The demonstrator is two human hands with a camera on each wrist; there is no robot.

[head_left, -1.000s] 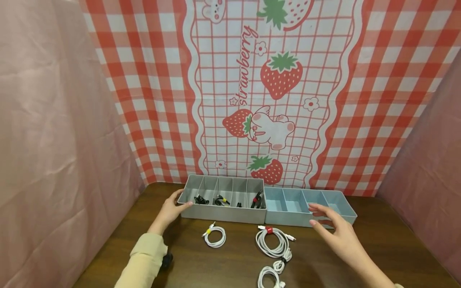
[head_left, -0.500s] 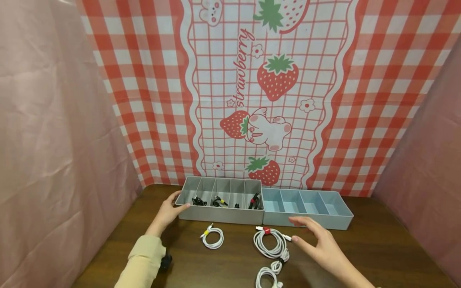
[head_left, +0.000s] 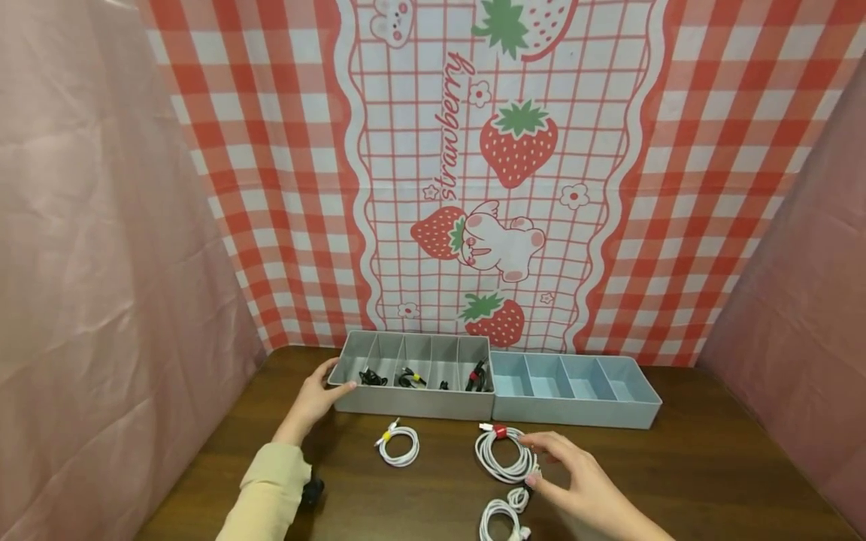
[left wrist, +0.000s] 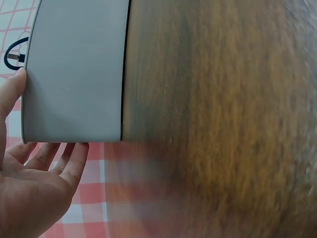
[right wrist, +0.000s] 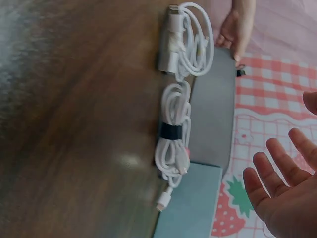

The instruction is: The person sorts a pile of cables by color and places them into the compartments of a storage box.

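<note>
My left hand [head_left: 313,398] grips the left end of a grey divided box [head_left: 414,404], thumb on the front rim and fingers along the end wall; the left wrist view shows this hand [left wrist: 42,183] at the box corner. Fingers spread, my right hand [head_left: 585,481] hovers at the right side of a coiled white cable [head_left: 489,467] with a red tie. Below it lie a small white cable bundle [head_left: 517,499] with a black tie, partly behind my thumb, and another white coil [head_left: 497,515]. The right wrist view shows the black-tied bundle [right wrist: 172,130] with my palm [right wrist: 287,198] apart from it.
Black cables [head_left: 413,378] lie in several grey box compartments. A light blue divided box [head_left: 575,412] stands against its right end. A white coil with a yellow tie [head_left: 399,447] lies in front of the grey box. A patterned cloth [head_left: 514,225] hangs behind the brown table [head_left: 379,503].
My right hand has moved left and down, from in front of the blue box to the white cables. The left hand has stayed at the grey box.
</note>
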